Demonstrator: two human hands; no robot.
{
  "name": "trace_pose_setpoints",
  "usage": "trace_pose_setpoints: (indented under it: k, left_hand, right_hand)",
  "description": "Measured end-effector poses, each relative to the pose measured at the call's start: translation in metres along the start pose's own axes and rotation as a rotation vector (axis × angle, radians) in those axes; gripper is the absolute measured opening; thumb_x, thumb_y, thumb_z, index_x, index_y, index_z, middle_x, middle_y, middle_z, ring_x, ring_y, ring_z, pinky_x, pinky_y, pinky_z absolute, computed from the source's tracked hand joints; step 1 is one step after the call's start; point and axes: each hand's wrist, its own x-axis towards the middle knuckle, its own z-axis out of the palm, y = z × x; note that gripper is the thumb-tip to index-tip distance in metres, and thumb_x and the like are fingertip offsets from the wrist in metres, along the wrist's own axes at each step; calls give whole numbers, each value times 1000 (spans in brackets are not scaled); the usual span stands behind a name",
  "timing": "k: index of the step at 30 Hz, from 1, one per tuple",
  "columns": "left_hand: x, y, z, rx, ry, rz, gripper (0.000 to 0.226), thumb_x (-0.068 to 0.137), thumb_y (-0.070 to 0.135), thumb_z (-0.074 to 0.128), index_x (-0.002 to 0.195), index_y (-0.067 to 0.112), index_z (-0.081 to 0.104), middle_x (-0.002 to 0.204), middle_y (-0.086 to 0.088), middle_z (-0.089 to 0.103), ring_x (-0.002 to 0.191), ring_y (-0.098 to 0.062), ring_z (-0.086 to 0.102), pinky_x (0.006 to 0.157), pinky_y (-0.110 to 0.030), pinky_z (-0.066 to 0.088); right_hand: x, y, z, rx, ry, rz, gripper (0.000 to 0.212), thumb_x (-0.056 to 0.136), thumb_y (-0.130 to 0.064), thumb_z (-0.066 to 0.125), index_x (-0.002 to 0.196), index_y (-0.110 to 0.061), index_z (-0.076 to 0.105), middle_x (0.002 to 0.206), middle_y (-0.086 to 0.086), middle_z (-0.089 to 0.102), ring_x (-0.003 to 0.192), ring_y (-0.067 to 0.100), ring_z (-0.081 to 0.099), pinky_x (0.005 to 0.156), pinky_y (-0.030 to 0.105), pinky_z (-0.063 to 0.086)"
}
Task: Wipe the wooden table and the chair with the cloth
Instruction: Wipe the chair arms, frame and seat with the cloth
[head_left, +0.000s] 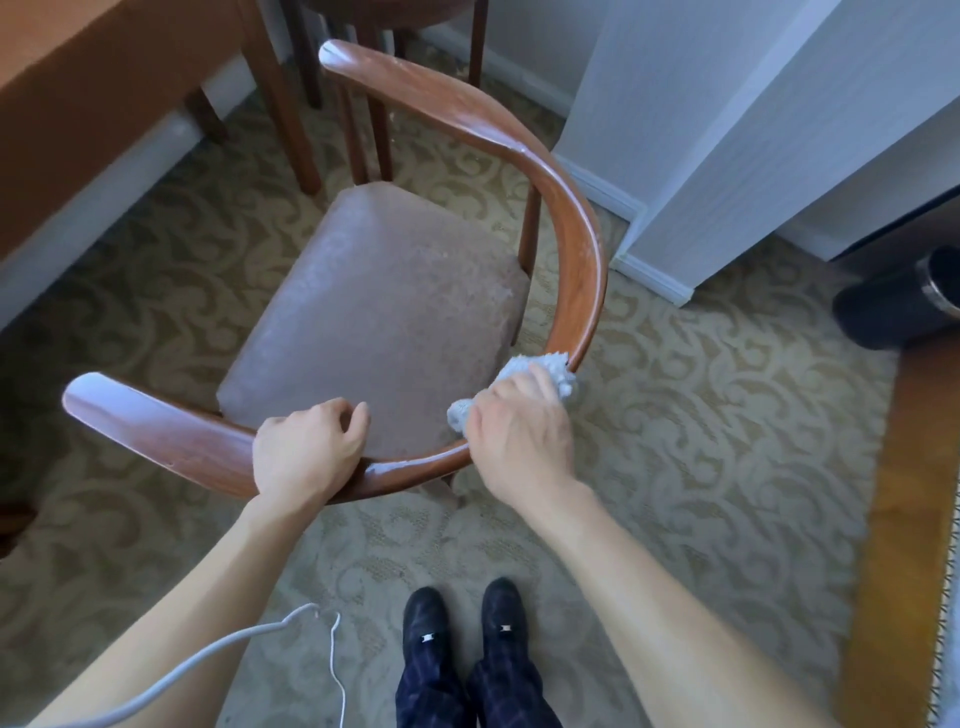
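Two hands work the chair (395, 312). The left hand (306, 447) curls over the curved wooden back rail (576, 260), probably to steady it. Just beside it, the right hand (519, 431) presses a bunched grey cloth (540, 371) against the rail, the cloth poking out beyond its fingers. The table (78, 104) stands further off, beyond the seat.

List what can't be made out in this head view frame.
- Wooden table: cut off by the top-left edge; its top surface is barely in view.
- Cloth: mostly hidden under the right hand.
- Chair rail: hidden under the left hand and the cloth.
- Dark bin: cut off at the right edge.
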Motion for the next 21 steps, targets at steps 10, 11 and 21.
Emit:
trace_pose_setpoints:
  k: [10,11,21]
  left_hand:
    - [-17,80,5,-263,-80,125,37,102,44,31,77,23,46,71,3,62,78,-37,61,73,-44,53]
    - [-18,79,7,-201,-62,164,32,102,41,33,77,25,45,71,2,61,76,-38,62,72,-45,54]
    - [-16,75,10,-156,-168,133,27,99,41,33,87,23,50,82,0,67,82,-34,64,76,-41,54]
  right_hand:
    - [-16,1,1,99,100,-60,23,95,-18,51,74,-17,61,76,6,63,83,29,57,103,42,46]
    - [-8,15,-1,42,88,-61,19,93,-17,53,76,-16,61,78,6,64,87,29,58,107,42,43]
    - [15,39,-21,46,-1,28,19,90,-5,52,80,-20,59,89,1,62,104,22,56,127,35,12]
